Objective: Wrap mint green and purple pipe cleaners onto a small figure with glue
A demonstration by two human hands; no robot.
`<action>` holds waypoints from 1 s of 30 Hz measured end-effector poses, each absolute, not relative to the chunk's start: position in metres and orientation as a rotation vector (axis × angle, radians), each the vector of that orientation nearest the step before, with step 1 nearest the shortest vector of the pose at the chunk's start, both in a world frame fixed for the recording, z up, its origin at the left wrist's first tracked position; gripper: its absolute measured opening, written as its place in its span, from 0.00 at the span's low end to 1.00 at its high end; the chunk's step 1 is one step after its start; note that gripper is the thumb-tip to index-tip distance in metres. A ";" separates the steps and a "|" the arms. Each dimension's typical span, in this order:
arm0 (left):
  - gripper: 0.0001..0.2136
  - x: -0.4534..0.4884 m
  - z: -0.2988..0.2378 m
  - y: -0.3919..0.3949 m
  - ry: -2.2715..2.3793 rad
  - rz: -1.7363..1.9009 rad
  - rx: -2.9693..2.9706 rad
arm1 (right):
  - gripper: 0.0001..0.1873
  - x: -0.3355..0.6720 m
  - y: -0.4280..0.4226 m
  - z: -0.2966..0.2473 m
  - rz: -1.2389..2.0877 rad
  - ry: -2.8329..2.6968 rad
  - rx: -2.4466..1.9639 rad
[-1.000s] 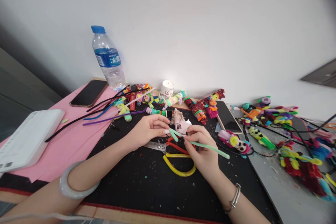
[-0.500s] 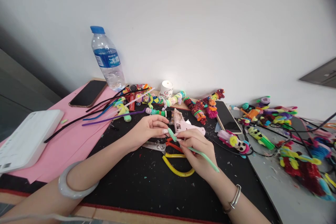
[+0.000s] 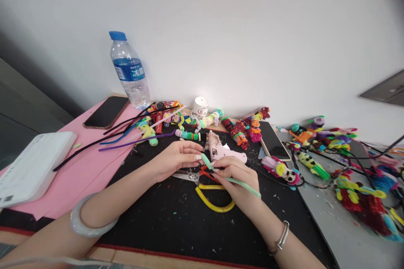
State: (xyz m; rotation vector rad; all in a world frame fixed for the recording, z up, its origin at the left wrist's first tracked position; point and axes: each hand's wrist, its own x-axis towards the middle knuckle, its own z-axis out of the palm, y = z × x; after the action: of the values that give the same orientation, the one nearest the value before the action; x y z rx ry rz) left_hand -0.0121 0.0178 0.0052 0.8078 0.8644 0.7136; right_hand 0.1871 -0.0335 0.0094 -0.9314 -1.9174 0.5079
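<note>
A light green pipe cleaner (image 3: 246, 185) is held between my hands over the black mat. Its far end looks folded into a short loop. My left hand (image 3: 180, 159) pinches that looped end between thumb and fingertips. Closed around the strand just beside it is my right hand (image 3: 238, 175), and the free tail sticks out over the wrist side. Beneath both hands lie scissors (image 3: 217, 209) with yellow and orange-red handles, partly covered. Just behind the fingers rests a pink glue gun (image 3: 229, 154), its nozzle end crusted.
Pipe-cleaner figures (image 3: 236, 130) line the wall side, with more heaped at the right among black cables. Loose pipe cleaners (image 3: 139, 145), a phone (image 3: 106, 112) and a white box (image 3: 36, 168) lie on pink paper at left. A water bottle (image 3: 130, 71) and paper cup (image 3: 200, 107) stand behind.
The green pipe cleaner's tail has shifted slightly upward and left. Both hands stay nearly in place, with small finger movements at the looped end.
</note>
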 end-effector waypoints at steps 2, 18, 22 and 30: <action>0.10 -0.011 0.005 0.017 0.862 0.709 0.783 | 0.09 0.187 -0.033 0.008 0.526 -1.891 -0.945; 0.10 -0.003 0.003 0.011 0.807 0.809 0.739 | 0.10 0.184 -0.034 0.006 0.579 -1.651 -1.147; 0.09 -0.003 0.001 0.010 0.802 0.812 0.760 | 0.10 0.185 -0.034 0.005 0.598 -1.637 -1.146; 0.09 -0.004 0.001 0.010 0.804 0.826 1.013 | 0.10 0.188 -0.034 0.005 0.677 -1.580 -1.151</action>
State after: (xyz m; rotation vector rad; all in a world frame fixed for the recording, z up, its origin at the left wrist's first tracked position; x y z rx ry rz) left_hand -0.0043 0.0100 0.0011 1.0126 0.8041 0.8259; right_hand 0.1876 -0.0336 0.0049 -1.1507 -1.5804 0.6765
